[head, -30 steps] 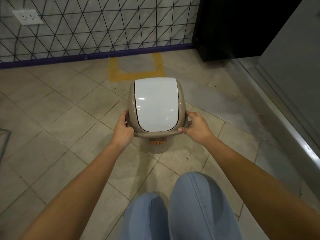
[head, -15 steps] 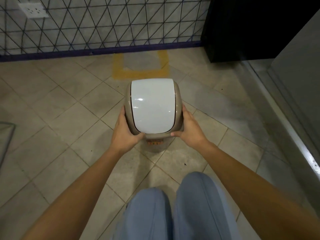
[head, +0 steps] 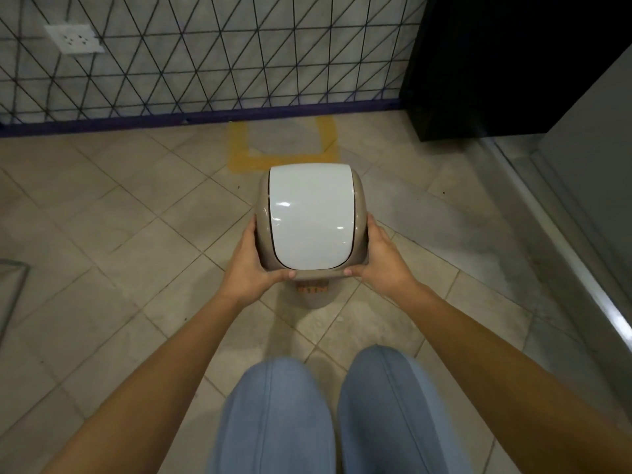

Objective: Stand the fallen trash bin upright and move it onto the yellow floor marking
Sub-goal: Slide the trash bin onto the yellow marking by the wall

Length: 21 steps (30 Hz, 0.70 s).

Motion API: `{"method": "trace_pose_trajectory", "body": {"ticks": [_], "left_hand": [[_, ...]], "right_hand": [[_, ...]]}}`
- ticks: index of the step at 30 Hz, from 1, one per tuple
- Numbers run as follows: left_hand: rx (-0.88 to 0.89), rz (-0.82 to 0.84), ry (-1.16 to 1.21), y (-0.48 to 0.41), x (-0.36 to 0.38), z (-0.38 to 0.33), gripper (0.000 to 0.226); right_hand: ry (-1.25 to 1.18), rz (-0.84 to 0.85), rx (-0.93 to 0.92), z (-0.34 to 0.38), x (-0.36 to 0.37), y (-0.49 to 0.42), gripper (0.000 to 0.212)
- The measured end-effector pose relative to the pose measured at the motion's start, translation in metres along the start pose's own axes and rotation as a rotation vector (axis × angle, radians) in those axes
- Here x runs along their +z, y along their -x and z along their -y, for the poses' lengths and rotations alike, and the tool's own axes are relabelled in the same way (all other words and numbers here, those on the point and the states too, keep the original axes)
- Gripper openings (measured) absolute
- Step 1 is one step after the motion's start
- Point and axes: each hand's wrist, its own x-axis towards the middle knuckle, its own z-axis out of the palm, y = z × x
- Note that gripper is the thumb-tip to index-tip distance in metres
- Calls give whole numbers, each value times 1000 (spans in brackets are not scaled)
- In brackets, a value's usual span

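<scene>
Both hands shifted further around beige plastic trash bin with white domed lid [head: 309,220], left hand [head: 251,265] and right hand [head: 381,260] clasping its sides, bin upright, just short of yellow floor marking [head: 284,159] by wall.

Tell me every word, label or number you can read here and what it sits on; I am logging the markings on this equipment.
Orange label on the front of the trash bin, just below the lid: it carries dark characters, too blurred to read.
Wall socket plate: only holes, no text visible.
Yellow floor marking: plain painted lines, no text.
Nothing else bears writing.
</scene>
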Motion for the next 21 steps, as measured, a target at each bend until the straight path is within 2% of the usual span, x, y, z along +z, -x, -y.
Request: {"method": "trace_pose_trajectory", "body": {"ticks": [4, 12, 21], "left_hand": [[8, -36, -21, -16, -4, 4, 113], [26, -61, -107, -26, -5, 5, 121], [49, 14, -36, -41, -10, 5, 125]], "right_hand": [[18, -15, 18, 9, 4, -16, 112], [81, 16, 86, 21, -2, -32, 114], [76, -14, 83, 16, -3, -39, 111]]}}
